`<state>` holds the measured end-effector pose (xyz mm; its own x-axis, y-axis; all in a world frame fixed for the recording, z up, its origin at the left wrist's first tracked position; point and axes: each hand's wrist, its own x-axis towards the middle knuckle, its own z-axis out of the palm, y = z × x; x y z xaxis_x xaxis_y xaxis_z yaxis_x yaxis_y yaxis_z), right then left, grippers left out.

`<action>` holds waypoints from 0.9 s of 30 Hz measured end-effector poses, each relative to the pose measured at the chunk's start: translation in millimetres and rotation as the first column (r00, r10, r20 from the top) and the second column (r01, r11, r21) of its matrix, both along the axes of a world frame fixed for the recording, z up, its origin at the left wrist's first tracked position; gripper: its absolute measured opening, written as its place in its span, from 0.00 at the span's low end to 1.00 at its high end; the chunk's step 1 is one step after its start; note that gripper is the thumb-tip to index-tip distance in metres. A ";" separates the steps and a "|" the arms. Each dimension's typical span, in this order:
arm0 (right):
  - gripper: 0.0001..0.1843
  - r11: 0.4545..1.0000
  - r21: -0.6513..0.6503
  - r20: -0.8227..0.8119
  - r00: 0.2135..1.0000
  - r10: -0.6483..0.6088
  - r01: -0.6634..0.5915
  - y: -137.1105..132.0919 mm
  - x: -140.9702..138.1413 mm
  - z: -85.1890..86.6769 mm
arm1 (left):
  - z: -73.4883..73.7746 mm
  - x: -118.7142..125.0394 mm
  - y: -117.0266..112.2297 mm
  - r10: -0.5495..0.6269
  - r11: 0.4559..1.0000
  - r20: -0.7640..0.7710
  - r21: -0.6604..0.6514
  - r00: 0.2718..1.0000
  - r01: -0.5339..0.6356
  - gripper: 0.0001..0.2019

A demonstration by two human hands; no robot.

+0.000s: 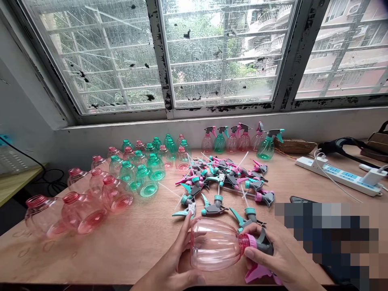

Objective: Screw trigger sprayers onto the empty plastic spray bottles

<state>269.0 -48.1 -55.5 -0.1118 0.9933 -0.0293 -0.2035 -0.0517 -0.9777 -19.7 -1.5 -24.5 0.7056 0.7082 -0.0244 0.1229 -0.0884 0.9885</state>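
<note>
A clear pink bottle (216, 244) lies sideways in the air near the table's front edge, its neck pointing right. My left hand (174, 258) is closed around its base end, thumb below and fingers behind. At the neck sits a grey and pink trigger sprayer (264, 242), its pink collar against the red threads. My right hand (277, 256) grips this sprayer at the collar, with the pink trigger hanging below. Just beyond the bottle are loose teal and grey trigger sprayers (216, 206), part of a mixed pile (224, 173) with pink ones and white tubes.
Open pink bottles (83, 212) and green bottles (147, 182) stand in rows on the left. Several bottles with sprayers fitted (244, 141) line the wall below the window. A power strip (336, 173) and a dark strap (345, 143) lie at the right, above a pixelated area.
</note>
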 end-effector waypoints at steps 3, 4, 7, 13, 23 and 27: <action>0.19 1.000 0.002 -0.001 1.000 -0.010 0.010 -0.2 -0.9 1.0 | 0.2 -1.4 0.6 -0.017 1.000 -0.024 0.014 1.000 0.018 0.51; 0.19 1.000 -0.001 -0.003 1.000 -0.006 0.006 -0.2 -1.1 1.1 | 0.1 -1.9 0.5 -0.014 1.000 -0.041 0.025 0.999 0.015 0.51; 0.20 1.000 -0.013 -0.018 1.000 0.008 -0.008 0.0 -1.0 0.0 | -0.1 -2.8 -0.2 0.013 0.997 -0.089 0.073 0.996 -0.007 0.50; 0.21 1.000 0.009 -0.009 1.000 0.008 -0.008 2.6 0.3 -3.7 | 1.9 0.0 -1.3 -0.019 0.998 -0.054 0.051 0.998 0.022 0.52; 0.21 1.000 0.002 0.002 1.000 -0.006 0.006 1.6 -0.5 -4.5 | 1.9 -1.2 1.9 -0.028 0.995 -0.050 0.090 0.998 0.032 0.50; 0.20 1.000 0.026 0.011 1.000 -0.008 0.008 1.4 0.0 -4.4 | 2.6 0.4 -0.3 -0.004 0.996 -0.054 0.086 0.999 0.009 0.52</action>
<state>269.1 -46.8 -59.9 -0.1038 0.9946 -0.0050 -0.1925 -0.0250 -0.9810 -19.3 -1.7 -21.9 0.7095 0.7047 -0.0014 0.1746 -0.1740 0.9691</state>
